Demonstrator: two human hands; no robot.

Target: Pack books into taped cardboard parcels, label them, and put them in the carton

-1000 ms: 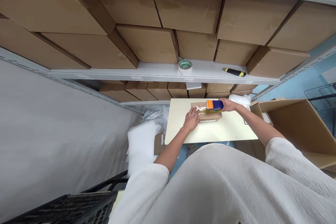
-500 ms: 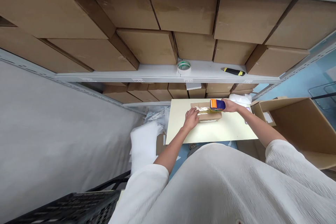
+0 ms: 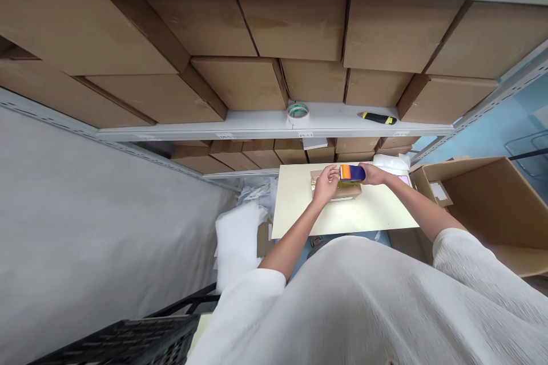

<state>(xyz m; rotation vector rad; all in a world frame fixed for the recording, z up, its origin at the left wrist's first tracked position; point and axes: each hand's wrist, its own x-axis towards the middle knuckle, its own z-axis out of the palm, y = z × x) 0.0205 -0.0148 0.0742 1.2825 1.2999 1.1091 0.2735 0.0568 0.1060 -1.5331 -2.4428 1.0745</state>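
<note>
A small brown cardboard box (image 3: 350, 190) lies on the pale yellow tabletop (image 3: 295, 211), with a shiny strip of clear tape along its top. My right hand (image 3: 373, 174) grips a blue and orange tape dispenser (image 3: 353, 173) from its right end, holding it over the box's right part. My left hand (image 3: 326, 183) is over the box's left half, fingers loosely bent and slightly apart. Its fingertips come close to the dispenser's orange front; whether they touch it or the tape I cannot tell. That hand hides part of the taped top.
On the grey shelf ahead are a tape roll (image 3: 298, 114) and a black-yellow utility knife (image 3: 377, 118), before stacked cartons (image 3: 240, 82). A large open carton (image 3: 492, 211) stands right of the table. White packing material (image 3: 235, 239) and a black crate (image 3: 128, 342) are at left.
My left hand has moved right along the box, from its left end up to the front of the tape dispenser. The dispenser in my right hand has shifted slightly left.
</note>
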